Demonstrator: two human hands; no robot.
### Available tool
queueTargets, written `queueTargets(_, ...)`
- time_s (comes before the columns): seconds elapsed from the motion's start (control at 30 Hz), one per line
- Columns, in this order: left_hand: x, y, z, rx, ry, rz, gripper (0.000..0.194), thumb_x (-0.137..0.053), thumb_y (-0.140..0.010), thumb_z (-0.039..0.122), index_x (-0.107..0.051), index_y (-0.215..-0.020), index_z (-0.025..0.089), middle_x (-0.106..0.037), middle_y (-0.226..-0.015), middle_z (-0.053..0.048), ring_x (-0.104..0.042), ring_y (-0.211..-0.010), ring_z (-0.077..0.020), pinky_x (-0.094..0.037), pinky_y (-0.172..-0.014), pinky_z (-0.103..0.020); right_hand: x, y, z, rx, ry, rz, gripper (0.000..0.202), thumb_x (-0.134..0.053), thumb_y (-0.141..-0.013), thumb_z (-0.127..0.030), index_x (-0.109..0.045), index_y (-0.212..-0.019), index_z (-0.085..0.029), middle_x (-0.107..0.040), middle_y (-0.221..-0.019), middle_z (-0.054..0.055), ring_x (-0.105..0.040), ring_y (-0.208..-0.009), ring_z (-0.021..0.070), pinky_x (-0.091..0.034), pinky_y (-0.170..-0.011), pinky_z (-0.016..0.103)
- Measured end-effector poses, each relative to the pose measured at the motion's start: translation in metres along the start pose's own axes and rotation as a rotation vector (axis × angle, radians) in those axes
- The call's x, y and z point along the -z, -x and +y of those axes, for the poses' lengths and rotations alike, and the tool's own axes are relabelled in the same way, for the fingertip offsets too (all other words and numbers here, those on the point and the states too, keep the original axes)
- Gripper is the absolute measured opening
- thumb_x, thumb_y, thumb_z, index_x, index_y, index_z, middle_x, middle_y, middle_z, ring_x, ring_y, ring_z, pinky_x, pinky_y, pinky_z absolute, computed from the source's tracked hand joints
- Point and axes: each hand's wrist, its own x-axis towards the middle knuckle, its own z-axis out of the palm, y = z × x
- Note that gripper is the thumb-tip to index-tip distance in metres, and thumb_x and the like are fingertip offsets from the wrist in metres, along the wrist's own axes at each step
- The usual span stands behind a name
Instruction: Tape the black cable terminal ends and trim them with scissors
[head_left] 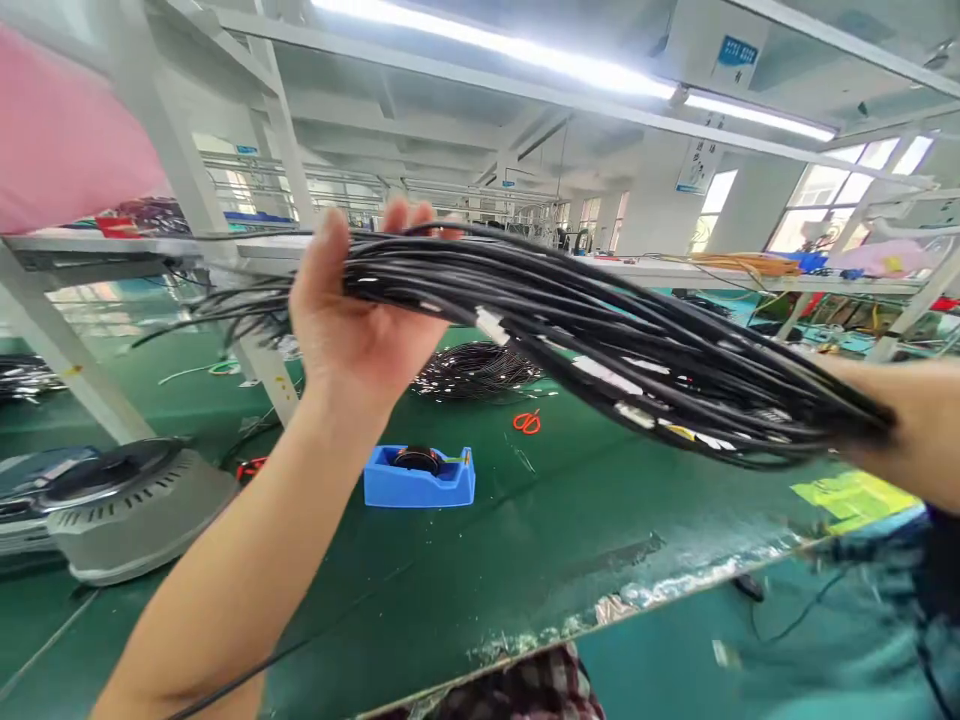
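A long bundle of black cables (pixel 600 320) with white labels spans the view above the bench. My left hand (pixel 360 320) is closed around its left part, palm up from below, thumb on the near side and fingertips showing over the top. Loose cable ends (pixel 225 300) fan out left of that hand. At the far right, the bundle's other end lies against my right hand (pixel 922 425) and wrist; its fingers are hidden behind the cables and blurred.
A blue tape dispenser (pixel 420 485), red-handled scissors (pixel 526 421) and a coil of black cables (pixel 480 372) lie on the green bench (pixel 525 560). A grey round machine (pixel 139 510) stands at left beside white shelf posts. Yellow-green sheets (pixel 855 497) lie at the right edge.
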Motion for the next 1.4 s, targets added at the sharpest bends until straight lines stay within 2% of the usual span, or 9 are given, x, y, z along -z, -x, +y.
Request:
queueTargets(0.1, 0.022, 0.021, 0.020, -0.092, -0.100, -0.026, 0.029, -0.042, -0.099, 0.034, -0.066, -0.098, 0.017, -0.075, -0.096, -0.002, -0.051, -0.130, -0.0212, -0.038, -0.114, -0.040, 0.030, -0.145, -0.066, 0.082, 0.304, -0.067, 0.049, -0.027, -0.099, -0.055, -0.062, -0.122, -0.029, -0.069, -0.081, 0.007, -0.055, -0.060, 0.0174, -0.021, -0.058, 0.034)
queueTargets(0.2, 0.060, 0.049, 0.022, -0.067, -0.212, 0.018, 0.020, -0.055, -0.093, 0.034, -0.067, -0.101, 0.021, -0.074, -0.100, 0.004, -0.056, -0.124, -0.0194, -0.039, -0.114, -0.036, 0.011, -0.197, -0.119, 0.176, 0.314, -0.064, 0.038, -0.028, -0.100, -0.024, -0.062, -0.116, -0.019, -0.065, -0.081, 0.009, -0.054, -0.069, 0.0181, -0.016, -0.060, 0.033)
queueTargets(0.43, 0.156, 0.170, -0.046, 0.441, -0.340, 0.235, 0.038, -0.076, -0.077, 0.037, -0.068, -0.113, 0.024, -0.071, -0.115, -0.006, -0.062, -0.114, -0.0271, -0.045, -0.105, -0.044, -0.164, -0.123, -0.138, 0.414, 0.021, -0.325, 0.026, -0.047, -0.090, -0.009, -0.065, -0.107, -0.017, -0.066, -0.087, 0.011, -0.057, -0.078, 0.0202, -0.030, -0.066, 0.031)
queueTargets(0.6, 0.181, 0.247, -0.093, 0.746, -0.155, 0.452, 0.059, -0.072, -0.081, 0.031, -0.055, -0.137, 0.032, -0.067, -0.120, -0.005, -0.063, -0.105, -0.0229, -0.049, -0.096, -0.042, -0.230, -0.055, -0.145, 0.468, -0.172, -0.583, 0.023, -0.049, -0.082, -0.004, -0.065, -0.090, -0.018, -0.067, -0.079, 0.008, -0.059, -0.073, 0.0180, -0.036, -0.068, 0.030)
queueTargets(0.87, 0.181, 0.259, -0.095, 0.810, -0.189, 0.570, 0.049, -0.076, -0.077, 0.033, -0.066, -0.125, 0.027, -0.069, -0.109, -0.007, -0.063, -0.102, -0.0251, -0.048, -0.093, -0.039, -0.230, -0.058, -0.149, 0.339, -0.507, -0.922, 0.057, -0.063, -0.061, -0.007, -0.066, -0.116, -0.021, -0.069, -0.105, 0.008, -0.065, -0.093, 0.0215, -0.046, -0.082, 0.031)
queueTargets(1.07, 0.176, 0.271, -0.097, 0.798, -0.289, 0.555, 0.046, -0.079, -0.074, 0.036, -0.070, -0.117, 0.024, -0.070, -0.110, -0.008, -0.062, -0.105, -0.0272, -0.045, -0.097, -0.039, -0.259, -0.098, -0.254, 0.162, -0.720, -0.831, 0.032, -0.056, -0.087, -0.034, -0.063, -0.113, -0.017, -0.057, -0.125, 0.014, -0.052, -0.119, 0.0250, -0.042, -0.100, 0.039)
queueTargets(1.2, 0.171, 0.273, -0.091, 0.806, -0.355, 0.481, 0.048, -0.082, -0.069, 0.037, -0.072, -0.114, 0.023, -0.071, -0.106, -0.007, -0.064, -0.102, -0.0273, -0.046, -0.094, -0.038, -0.254, -0.101, -0.303, 0.197, -0.915, -0.902, 0.018, -0.053, -0.089, -0.033, -0.061, -0.086, -0.018, -0.065, -0.096, 0.010, -0.061, -0.092, 0.0212, -0.049, -0.085, 0.038)
queueTargets(1.3, 0.171, 0.273, -0.087, 0.832, -0.391, 0.406, 0.048, -0.081, -0.071, 0.035, -0.070, -0.117, 0.024, -0.071, -0.109, -0.008, -0.064, -0.104, -0.0277, -0.047, -0.095, -0.039, -0.228, -0.104, -0.283, 0.251, -1.094, -1.085, 0.022, -0.042, -0.096, -0.037, -0.057, -0.100, -0.022, -0.060, -0.060, -0.002, -0.051, -0.050, 0.0135, -0.045, -0.054, 0.027)
queueTargets(1.4, 0.170, 0.270, -0.082, 0.847, -0.443, 0.300, 0.050, -0.080, -0.073, 0.037, -0.069, -0.119, 0.024, -0.071, -0.115, -0.009, -0.065, -0.108, -0.0296, -0.047, -0.098, -0.043, -0.202, -0.107, -0.241, 0.005, -1.331, -1.406, 0.037, -0.055, -0.089, -0.049, -0.058, -0.119, -0.027, -0.058, -0.054, -0.001, -0.048, -0.043, 0.0138, -0.035, -0.044, 0.027)
